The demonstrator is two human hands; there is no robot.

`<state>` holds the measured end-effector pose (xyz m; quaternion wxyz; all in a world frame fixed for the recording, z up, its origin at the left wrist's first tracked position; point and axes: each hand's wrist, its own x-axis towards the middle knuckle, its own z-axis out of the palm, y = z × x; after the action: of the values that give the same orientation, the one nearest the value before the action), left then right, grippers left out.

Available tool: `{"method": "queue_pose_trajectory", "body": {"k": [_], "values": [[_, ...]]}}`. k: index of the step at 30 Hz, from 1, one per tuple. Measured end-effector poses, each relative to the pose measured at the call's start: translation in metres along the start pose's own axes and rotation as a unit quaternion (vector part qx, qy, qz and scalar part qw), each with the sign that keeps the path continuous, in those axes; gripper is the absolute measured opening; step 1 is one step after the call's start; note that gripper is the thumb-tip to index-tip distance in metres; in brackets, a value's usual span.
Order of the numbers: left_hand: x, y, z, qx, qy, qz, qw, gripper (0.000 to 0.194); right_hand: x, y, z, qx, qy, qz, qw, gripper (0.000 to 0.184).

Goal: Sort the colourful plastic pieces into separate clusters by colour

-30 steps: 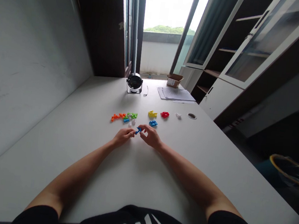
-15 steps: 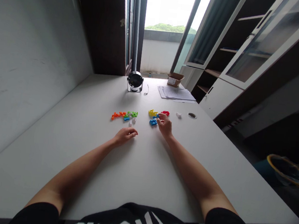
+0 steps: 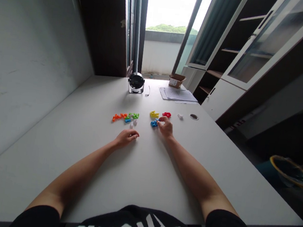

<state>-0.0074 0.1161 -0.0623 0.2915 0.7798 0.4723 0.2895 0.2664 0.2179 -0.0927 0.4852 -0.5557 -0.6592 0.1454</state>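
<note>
My right hand [image 3: 165,127] pinches a small blue plastic piece [image 3: 157,120] between thumb and fingertips, right at a small group of blue pieces [image 3: 154,124]. Whether the held piece touches them I cannot tell. Just behind lie yellow pieces [image 3: 154,114] and red pieces [image 3: 167,114]. My left hand [image 3: 126,138] rests on the table with its fingers curled in and nothing visible in them. Beyond it are orange pieces [image 3: 119,117], green pieces [image 3: 134,115], another blue piece [image 3: 127,120] and white pieces [image 3: 132,124].
A lone white piece [image 3: 180,116] lies right of the red ones, near a round cable hole [image 3: 194,117]. Farther back on the white table [image 3: 144,177] stand a round black lamp-like device [image 3: 136,81], papers [image 3: 179,94] and an open cardboard box [image 3: 177,80].
My right hand has come down slightly toward me, bringing the blue piece from beside the yellow and red ones to the blue group. My left hand has stayed in place.
</note>
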Motion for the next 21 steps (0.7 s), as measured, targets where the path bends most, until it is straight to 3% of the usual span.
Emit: {"method": "queue_pose_trajectory", "body": {"k": [21], "values": [[0.0015,0.001,0.0033,-0.001,0.005,-0.008,1.0,0.026,-0.0013,-0.0079,0.005,-0.11,0.012,-0.03,0.993,0.011]]}}
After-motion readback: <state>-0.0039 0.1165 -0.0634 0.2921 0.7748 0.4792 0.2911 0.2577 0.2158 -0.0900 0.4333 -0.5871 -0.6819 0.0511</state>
